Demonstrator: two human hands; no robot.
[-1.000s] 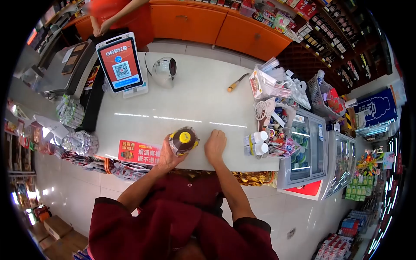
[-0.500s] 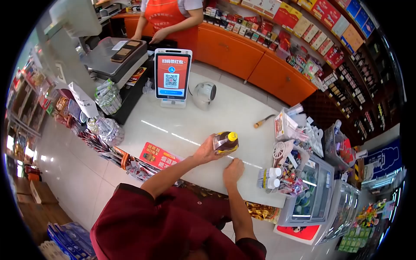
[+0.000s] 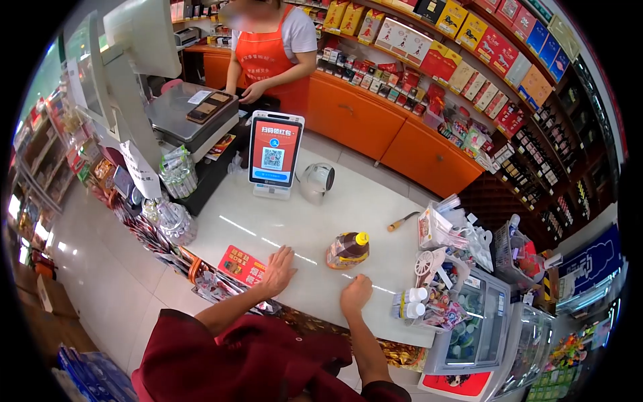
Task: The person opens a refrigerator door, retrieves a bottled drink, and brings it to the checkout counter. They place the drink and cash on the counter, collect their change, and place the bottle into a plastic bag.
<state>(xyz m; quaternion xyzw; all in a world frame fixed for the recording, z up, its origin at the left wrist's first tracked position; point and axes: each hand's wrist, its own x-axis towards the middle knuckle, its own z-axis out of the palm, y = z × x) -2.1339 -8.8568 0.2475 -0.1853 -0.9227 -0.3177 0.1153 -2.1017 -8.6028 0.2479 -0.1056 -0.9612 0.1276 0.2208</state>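
A dark brown bottle with a yellow cap and yellow label (image 3: 347,251) stands upright on the pale counter (image 3: 295,231), touched by neither hand. To its left, my left hand (image 3: 278,271) lies with fingers stretched out on the counter, at the edge of a red printed card (image 3: 241,264). My right hand (image 3: 356,295) rests on the counter just in front of the bottle, closed in a fist. Nothing shows in that fist.
A payment screen (image 3: 275,151) and a round kettle-like metal vessel (image 3: 316,182) stand farther back. On the right are white-capped bottles (image 3: 414,303) and a glass-topped freezer (image 3: 499,295). A person in an orange apron (image 3: 261,57) stands behind the counter, near a scale (image 3: 184,110).
My left hand has let go of the bottle, which now stands on the counter, and has moved left to lie flat. My right fist stays on the counter. The view has tilted up slightly.
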